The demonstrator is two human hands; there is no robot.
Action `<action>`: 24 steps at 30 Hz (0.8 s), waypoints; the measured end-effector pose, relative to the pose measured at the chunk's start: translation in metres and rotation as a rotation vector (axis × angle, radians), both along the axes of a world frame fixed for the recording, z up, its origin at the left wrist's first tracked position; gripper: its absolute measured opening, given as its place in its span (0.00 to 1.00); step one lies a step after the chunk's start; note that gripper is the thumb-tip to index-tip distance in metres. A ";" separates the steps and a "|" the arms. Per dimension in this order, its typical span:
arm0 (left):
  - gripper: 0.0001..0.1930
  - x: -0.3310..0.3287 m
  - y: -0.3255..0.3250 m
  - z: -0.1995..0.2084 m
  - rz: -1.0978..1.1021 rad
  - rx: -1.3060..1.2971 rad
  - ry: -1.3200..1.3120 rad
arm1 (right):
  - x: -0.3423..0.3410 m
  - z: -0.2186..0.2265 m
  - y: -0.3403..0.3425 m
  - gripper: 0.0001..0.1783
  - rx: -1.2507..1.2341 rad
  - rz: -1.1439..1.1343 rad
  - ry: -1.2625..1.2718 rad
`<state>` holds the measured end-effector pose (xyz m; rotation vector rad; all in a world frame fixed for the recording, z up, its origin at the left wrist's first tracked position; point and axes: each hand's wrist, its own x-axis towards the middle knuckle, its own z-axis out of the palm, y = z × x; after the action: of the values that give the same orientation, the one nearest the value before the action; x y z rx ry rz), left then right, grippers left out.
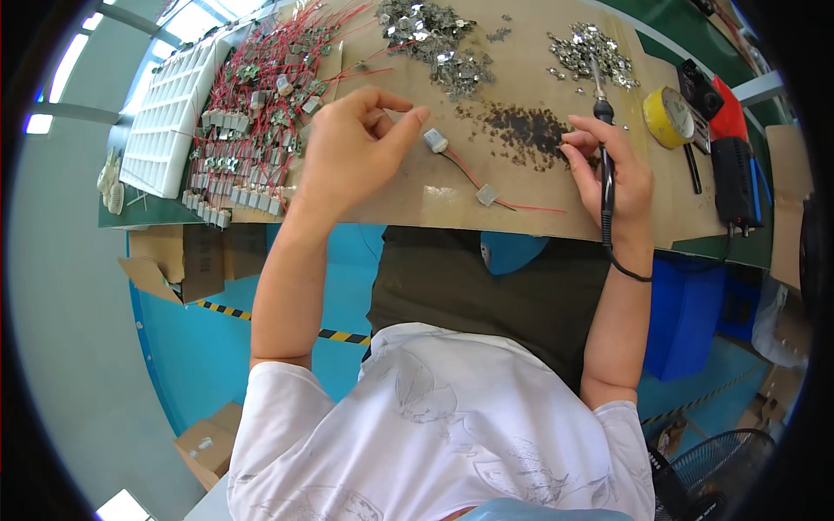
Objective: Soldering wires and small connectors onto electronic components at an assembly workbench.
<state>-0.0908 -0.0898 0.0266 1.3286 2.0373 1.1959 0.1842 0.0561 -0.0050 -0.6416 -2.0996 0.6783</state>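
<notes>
My left hand (352,152) hovers over the table's near half. Its fingers are curled, the thumb and index tips slightly apart, and nothing shows between them. Just right of its thumb lies a small pale motor-like part (435,140). Red and dark wires run from it to a small square metal plate (487,194). My right hand (621,169) has a black soldering iron (605,187) tucked in it, tip pointing away from me. The thumb and index finger nearly meet at the edge of a pile of tiny dark pieces (530,130); whether they pinch one I cannot tell.
Many red-wired parts (252,130) crowd the left, beside a white compartment tray (165,122). Shiny metal pieces lie in a far heap (443,43) and another heap (595,54). Yellow tape (668,117) and a black box-shaped device (737,182) stand at right. The iron's cord (621,265) hangs over the edge.
</notes>
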 end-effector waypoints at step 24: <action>0.10 0.051 0.099 -0.004 -0.278 0.078 -0.183 | 0.000 -0.003 -0.009 0.23 0.107 -0.076 0.052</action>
<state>-0.0395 0.0095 0.0222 1.4260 1.6338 1.2288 0.1841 0.0472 -0.0082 -0.6336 -2.0375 0.5313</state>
